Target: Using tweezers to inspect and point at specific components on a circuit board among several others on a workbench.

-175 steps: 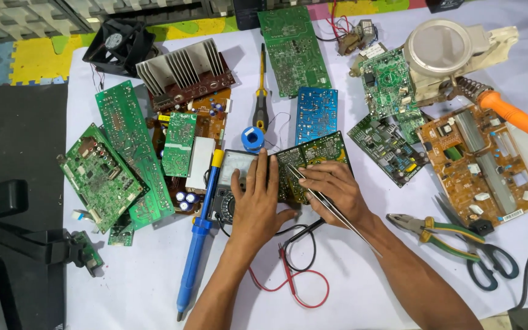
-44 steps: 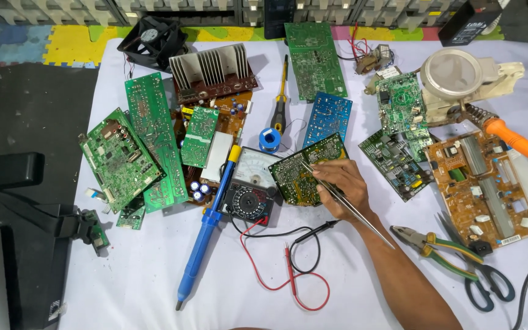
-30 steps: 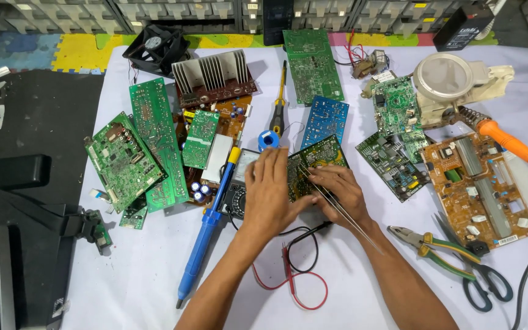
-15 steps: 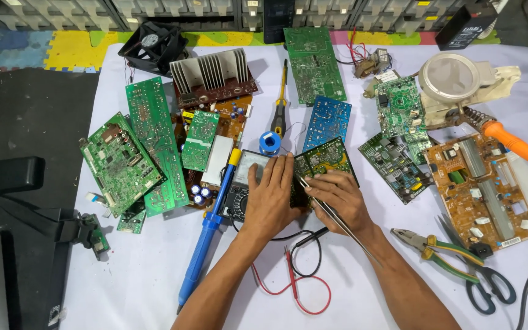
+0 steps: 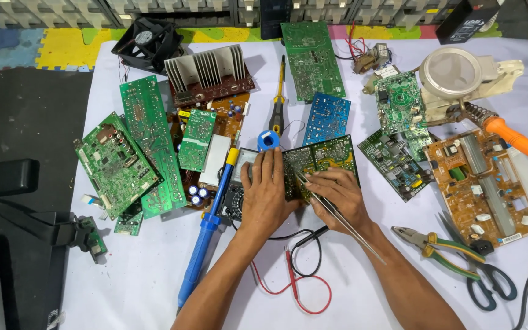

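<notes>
Left hand flat, fingers together, pins green board; right hand pinches tweezers – mid-probe (next needs a steady tip).

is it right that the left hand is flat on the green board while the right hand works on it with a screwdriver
Not quite. In the head view the right hand holds metal tweezers, not a screwdriver; the yellow-and-black screwdriver lies untouched further up the table. The rest holds: the left hand lies flat on the green board.
</notes>
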